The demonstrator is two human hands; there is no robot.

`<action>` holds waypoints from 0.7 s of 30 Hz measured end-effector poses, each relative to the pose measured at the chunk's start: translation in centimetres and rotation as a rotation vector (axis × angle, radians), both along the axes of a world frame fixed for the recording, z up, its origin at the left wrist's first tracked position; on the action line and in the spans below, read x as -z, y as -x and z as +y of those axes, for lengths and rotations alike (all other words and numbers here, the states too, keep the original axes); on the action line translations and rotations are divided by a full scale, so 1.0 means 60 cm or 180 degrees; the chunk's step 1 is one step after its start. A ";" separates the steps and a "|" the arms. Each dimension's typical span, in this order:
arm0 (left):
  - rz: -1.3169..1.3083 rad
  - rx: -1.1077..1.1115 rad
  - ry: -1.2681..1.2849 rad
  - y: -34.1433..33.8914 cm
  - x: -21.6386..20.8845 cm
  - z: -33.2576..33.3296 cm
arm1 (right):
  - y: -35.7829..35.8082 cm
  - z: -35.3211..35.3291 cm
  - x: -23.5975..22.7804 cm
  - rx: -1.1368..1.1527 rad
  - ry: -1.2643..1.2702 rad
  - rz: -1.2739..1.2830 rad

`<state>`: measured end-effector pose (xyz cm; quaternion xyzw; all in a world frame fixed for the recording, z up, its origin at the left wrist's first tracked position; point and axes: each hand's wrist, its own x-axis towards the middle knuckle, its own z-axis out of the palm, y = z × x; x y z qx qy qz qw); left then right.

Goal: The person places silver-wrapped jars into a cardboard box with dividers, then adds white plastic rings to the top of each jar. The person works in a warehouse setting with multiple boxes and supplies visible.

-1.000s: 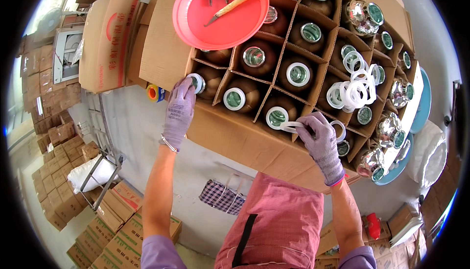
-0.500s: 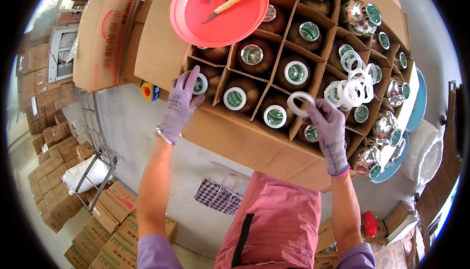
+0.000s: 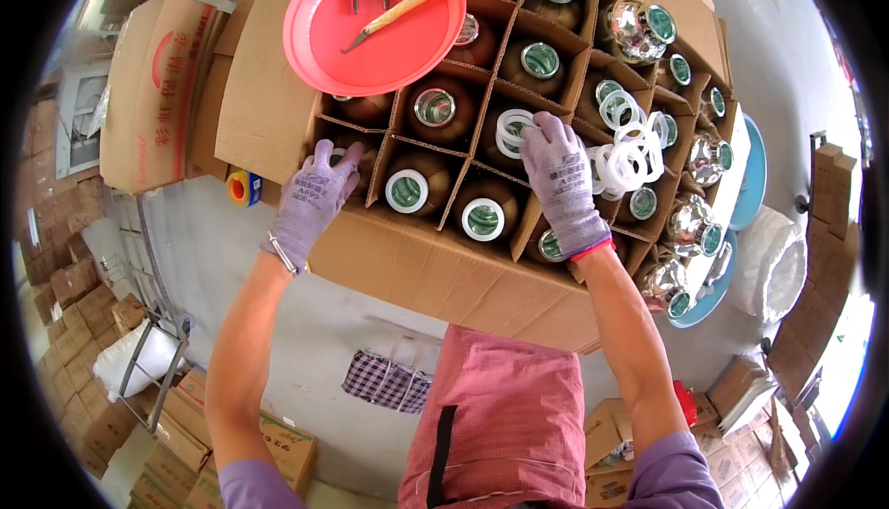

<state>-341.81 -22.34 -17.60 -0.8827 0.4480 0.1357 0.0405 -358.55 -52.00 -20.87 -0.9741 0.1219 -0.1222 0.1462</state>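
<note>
My gloved left hand [image 3: 319, 185] reaches over the front-left compartment of a divided cardboard box [image 3: 435, 263]. Its fingers are spread about the mouth of a round glass flask liner, which they partly cover. In my gloved right hand [image 3: 562, 178], the fingertips pinch a white ring [image 3: 515, 118] over another liner's mouth, where it overlaps a ring on that mouth. Two liners between the hands, a left one [image 3: 406, 191] and a right one [image 3: 482, 219], have white rings around their green-tinted mouths. A loose pile of white rings [image 3: 632, 152] lies right of my right hand.
A red plastic basin [image 3: 319, 55] on the box's far left holds a wooden-handled hooked tool [image 3: 394, 16]. Silvery liners [image 3: 639, 29] lie along the box's right side. A yellow-and-blue tape roll [image 3: 244, 188] is near its left corner. Stacked cartons [image 3: 153, 92] stand left.
My right hand has moved left and away from me, bringing the ring over a liner's mouth. My left hand's fingers have come onto the front-left liner's mouth. The view has shifted slightly.
</note>
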 end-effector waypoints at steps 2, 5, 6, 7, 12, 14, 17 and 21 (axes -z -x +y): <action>-0.0299 0.0016 -0.0061 0.008 0.005 0.000 | -0.004 -0.005 -0.006 0.0021 -0.0110 -0.0272; -0.0754 -0.0103 -0.0071 0.022 0.018 -0.012 | -0.040 -0.006 -0.027 -0.0064 -0.0170 -0.0471; -0.0700 -0.0211 -0.0133 0.024 0.016 -0.019 | -0.060 0.003 -0.035 -0.0136 -0.0157 -0.0472; -0.0645 -0.0305 -0.0184 0.026 0.015 -0.030 | -0.079 0.011 -0.038 -0.0194 -0.0134 -0.0472; -0.0631 -0.0362 -0.0185 0.032 0.021 -0.042 | -0.137 0.068 0.018 -0.0482 0.0173 -0.0238; -0.0680 -0.0389 -0.0154 0.033 0.022 -0.039 | -0.132 0.085 0.019 -0.0588 0.0144 0.0117; -0.0799 -0.0371 -0.0004 0.030 0.033 -0.025 | -0.122 0.084 0.023 -0.0762 0.0154 0.0034; -0.0807 -0.0345 0.0265 0.025 0.032 -0.017 | -0.109 0.078 0.023 -0.0976 0.0257 -0.0014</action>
